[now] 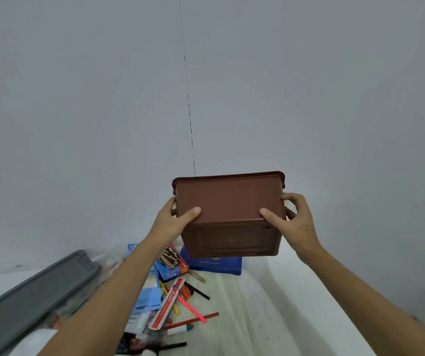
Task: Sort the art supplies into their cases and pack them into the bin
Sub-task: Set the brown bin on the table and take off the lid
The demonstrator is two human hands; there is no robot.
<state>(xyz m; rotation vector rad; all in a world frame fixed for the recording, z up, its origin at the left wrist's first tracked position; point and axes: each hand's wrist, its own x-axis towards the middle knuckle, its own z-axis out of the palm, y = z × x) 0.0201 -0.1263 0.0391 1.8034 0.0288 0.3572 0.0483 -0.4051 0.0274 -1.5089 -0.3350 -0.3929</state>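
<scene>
I held the brown bin [229, 209] up in the air with both my hands. It was above the far end of the desk [252, 304], in front of the gray wall [103, 98]. The bin was tipped, so I saw its side and its bottom, and its rim was at the top, away from me.

My left hand [172, 222] gripped the bin's left end. The thumb lay on the side facing me, and the other fingers went round behind, out of sight. My right hand [292, 222] gripped the right end. Its thumb pressed the same side, and its fingers curled round the end by the handle.

Under the bin, on the desk, lay a heap of art things. A dark blue case [214, 265] sat near the far edge, partly hidden by the bin. Just left of it was a blue and red pencil box [172, 262]. Nearer to me lay a long red and white box [167, 304], a pink pencil [190, 308] and a red pencil [193, 320]. A gray lid [34, 299] lay at the left side of the desk.
</scene>
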